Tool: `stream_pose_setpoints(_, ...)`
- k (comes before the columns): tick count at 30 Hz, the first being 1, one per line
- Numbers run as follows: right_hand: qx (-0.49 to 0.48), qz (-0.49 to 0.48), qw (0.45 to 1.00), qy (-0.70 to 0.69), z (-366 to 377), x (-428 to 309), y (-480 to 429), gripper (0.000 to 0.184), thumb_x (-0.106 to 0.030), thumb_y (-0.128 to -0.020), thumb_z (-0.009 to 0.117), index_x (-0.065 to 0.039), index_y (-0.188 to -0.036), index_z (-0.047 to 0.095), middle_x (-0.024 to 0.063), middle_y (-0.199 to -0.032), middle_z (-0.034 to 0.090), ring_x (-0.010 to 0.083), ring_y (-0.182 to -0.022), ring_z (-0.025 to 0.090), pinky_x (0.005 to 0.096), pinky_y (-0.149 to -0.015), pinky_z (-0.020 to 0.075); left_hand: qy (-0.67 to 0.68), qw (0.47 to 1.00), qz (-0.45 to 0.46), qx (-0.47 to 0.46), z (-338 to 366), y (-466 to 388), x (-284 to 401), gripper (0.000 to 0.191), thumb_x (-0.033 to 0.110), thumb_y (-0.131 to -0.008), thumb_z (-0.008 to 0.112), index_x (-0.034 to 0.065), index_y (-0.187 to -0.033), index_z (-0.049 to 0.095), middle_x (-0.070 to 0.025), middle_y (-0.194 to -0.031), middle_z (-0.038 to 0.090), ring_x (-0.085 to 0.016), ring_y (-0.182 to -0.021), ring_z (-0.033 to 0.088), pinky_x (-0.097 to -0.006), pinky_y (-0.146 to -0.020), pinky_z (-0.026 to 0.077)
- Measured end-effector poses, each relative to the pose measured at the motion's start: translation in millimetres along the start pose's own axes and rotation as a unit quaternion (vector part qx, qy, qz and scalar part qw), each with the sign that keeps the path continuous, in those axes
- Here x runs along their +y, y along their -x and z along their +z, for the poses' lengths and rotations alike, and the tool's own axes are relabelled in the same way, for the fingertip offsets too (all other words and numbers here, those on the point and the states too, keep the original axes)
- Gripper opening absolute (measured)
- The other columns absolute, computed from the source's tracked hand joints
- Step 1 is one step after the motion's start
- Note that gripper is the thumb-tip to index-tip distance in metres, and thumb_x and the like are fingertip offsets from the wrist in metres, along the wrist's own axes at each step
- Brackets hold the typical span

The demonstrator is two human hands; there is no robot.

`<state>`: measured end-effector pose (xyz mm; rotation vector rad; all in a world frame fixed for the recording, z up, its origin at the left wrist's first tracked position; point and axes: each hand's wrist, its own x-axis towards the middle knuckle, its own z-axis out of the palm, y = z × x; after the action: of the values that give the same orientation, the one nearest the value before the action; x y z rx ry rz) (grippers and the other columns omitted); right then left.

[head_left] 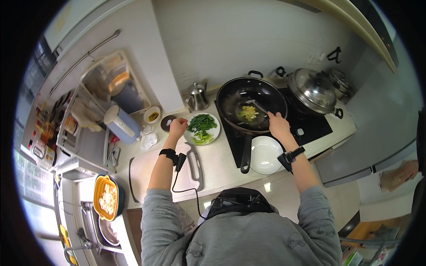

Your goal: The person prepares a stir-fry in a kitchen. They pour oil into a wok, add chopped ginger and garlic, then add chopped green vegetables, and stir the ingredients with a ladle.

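My right hand (279,125) grips the handle of a spatula (260,106), whose head reaches into a black wok (229,96). Pale yellow-green chopped pieces (248,113) lie at the wok's bottom beside the spatula head. Curled closed, my left hand (179,127) hovers by the left rim of a white plate (215,131), and I see nothing in it. Dark green chopped leaves (201,122) share that plate with lighter green cut stalks (202,137). Under the wok is a black cooktop (229,139), and a white dish (266,155) sits at its front edge, right of the wok handle (246,154).
A lidded pot (313,89) stands right of the wok. Behind the plate is a steel kettle (197,98). A cutting board (149,173), a blue jug (121,124), a small bowl (152,115) and a dark round lid (167,123) occupy the left. An orange basket (96,196) sits near the sink.
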<state>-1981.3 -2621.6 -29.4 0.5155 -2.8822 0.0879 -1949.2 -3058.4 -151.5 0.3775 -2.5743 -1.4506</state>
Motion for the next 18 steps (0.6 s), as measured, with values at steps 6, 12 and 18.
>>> stream_pose_setpoints(6, 0.028, -0.015, 0.999, 0.012, -31, -3, 40, 0.034, -0.009, -0.086, 0.053, -0.011, -0.118, 0.060, 0.0155, -0.090, 0.057, 0.0343, -0.072, 0.063, 0.0426, -0.061, 0.0521, -0.131, 0.988, 0.081, -0.008, 15, 8, -44, 0.015, 0.012, -0.076, 0.066, 0.0038, -0.087, 0.071, -0.0171, -0.081, 0.069, -0.030, -0.075, 0.068, -0.0377, -0.069, 0.053)
stream_pose_setpoints(12, 0.060, 0.017, 0.997, 0.036, -75, 0, 80, 0.030, -0.011, -0.087, 0.057, -0.011, -0.116, 0.061, 0.0142, -0.086, 0.057, 0.0326, -0.069, 0.062, 0.0423, -0.059, 0.0511, -0.161, 0.974, 0.140, -0.075, 68, -5, -17, 0.017, 0.011, -0.077, 0.057, 0.0072, -0.085, 0.072, -0.0181, -0.084, 0.068, -0.037, -0.081, 0.064, -0.0437, -0.075, 0.052)
stream_pose_setpoints(18, 0.062, 0.073, 0.995, 0.014, -91, -11, 111, 0.031, -0.010, -0.087, 0.057, -0.012, -0.118, 0.060, 0.0139, -0.086, 0.056, 0.0333, -0.070, 0.062, 0.0429, -0.061, 0.0515, -0.229, 0.936, 0.228, -0.139, 110, -22, 10, 0.021, 0.006, -0.075, 0.061, 0.0052, -0.093, 0.071, -0.0169, -0.094, 0.066, -0.034, -0.089, 0.063, -0.0434, -0.079, 0.051)
